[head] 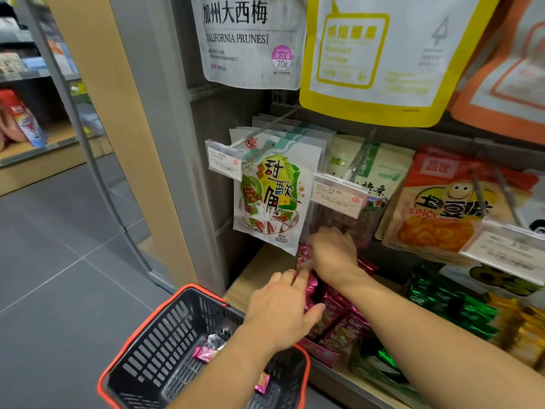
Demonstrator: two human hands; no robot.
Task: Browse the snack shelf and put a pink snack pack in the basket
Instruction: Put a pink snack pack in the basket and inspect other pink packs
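Observation:
A row of pink snack packs (339, 317) stands in a pink display box on the low wooden shelf (259, 273). My right hand (333, 252) reaches to the back of the row, and its curled fingers grip one pink snack pack (305, 256) by the top. My left hand (280, 308) rests on the front packs, fingers stretched forward and thumb spread. Below my left forearm sits the black basket (165, 335) with a red rim. It holds two pink packs (203, 352) and a silver wrapper.
Green packs (442, 299) and yellow packs (528, 335) lie to the right on the same shelf. Hanging bags (274, 190) and price tags (339, 196) on hooks jut out just above my hands. A grey tiled aisle floor (59, 246) lies to the left.

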